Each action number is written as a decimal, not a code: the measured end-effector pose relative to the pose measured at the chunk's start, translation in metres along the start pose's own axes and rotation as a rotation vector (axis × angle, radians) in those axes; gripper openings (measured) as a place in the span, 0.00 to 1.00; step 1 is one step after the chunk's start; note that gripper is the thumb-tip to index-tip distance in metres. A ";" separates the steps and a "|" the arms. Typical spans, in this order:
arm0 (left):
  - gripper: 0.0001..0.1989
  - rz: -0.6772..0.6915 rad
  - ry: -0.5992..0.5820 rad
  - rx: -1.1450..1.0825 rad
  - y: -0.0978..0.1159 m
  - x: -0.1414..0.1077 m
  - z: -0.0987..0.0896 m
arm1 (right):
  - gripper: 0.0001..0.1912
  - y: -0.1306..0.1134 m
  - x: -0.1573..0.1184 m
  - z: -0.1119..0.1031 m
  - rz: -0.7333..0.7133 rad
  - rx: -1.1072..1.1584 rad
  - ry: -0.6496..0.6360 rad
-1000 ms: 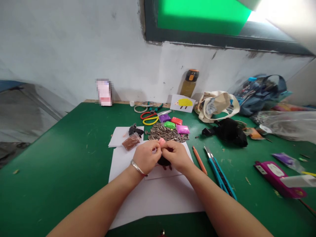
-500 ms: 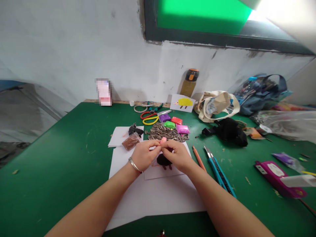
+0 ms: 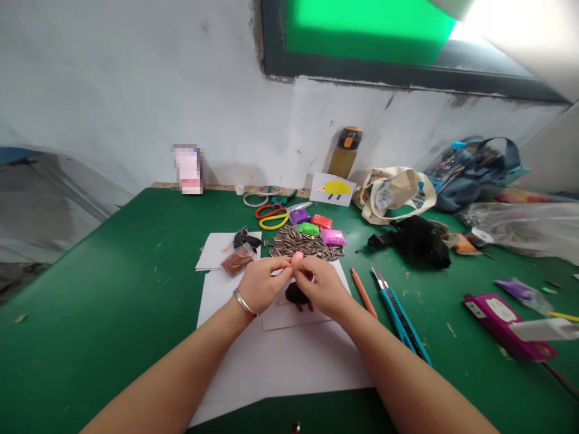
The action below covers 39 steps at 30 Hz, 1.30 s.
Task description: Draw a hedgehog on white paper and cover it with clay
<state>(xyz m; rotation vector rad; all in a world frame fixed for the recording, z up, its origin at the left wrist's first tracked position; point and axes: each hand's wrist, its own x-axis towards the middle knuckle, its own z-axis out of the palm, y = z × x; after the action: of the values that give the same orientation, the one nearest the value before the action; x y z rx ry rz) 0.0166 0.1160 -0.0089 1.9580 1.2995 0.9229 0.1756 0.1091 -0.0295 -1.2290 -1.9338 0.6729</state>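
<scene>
Both hands meet above a drawing card (image 3: 275, 316), pinching a small lump of pink modelling clay (image 3: 297, 258) between the fingertips. My left hand (image 3: 265, 281) is closed on it from the left, with a silver bracelet at the wrist. From the right, my right hand (image 3: 322, 284) is closed on the same lump. Under the hands, the card carries a black clay shape (image 3: 296, 293) with brown legs, partly hidden by my right hand. White paper (image 3: 280, 367) lies beneath the card. A bag of brown clay (image 3: 237, 260) rests left of my left hand.
Sunflower seeds (image 3: 298, 244) lie beyond the hands beside several clay packets (image 3: 309, 229) and scissors (image 3: 274, 218). An orange crayon-like stick (image 3: 363, 292) and a teal utility knife (image 3: 400, 316) are at right. Behind stand a hedgehog-like picture (image 3: 332, 188) and a bottle (image 3: 345, 152).
The hands stay together at the pink clay, with only slight finger movement. The whole view has shifted a little.
</scene>
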 end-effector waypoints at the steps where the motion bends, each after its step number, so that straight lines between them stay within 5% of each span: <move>1: 0.09 -0.004 0.005 0.004 0.000 0.000 0.001 | 0.09 0.000 0.000 0.000 -0.006 -0.006 0.004; 23: 0.11 0.038 -0.001 0.088 0.003 0.000 -0.001 | 0.07 -0.002 0.004 0.002 0.075 0.062 -0.002; 39: 0.09 -0.017 -0.011 -0.096 -0.001 0.001 -0.001 | 0.09 -0.005 0.005 -0.001 0.181 0.255 0.014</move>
<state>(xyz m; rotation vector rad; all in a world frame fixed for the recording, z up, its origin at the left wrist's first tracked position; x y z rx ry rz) 0.0155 0.1177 -0.0090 1.8735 1.2411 0.9467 0.1730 0.1117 -0.0238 -1.2507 -1.6778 0.9693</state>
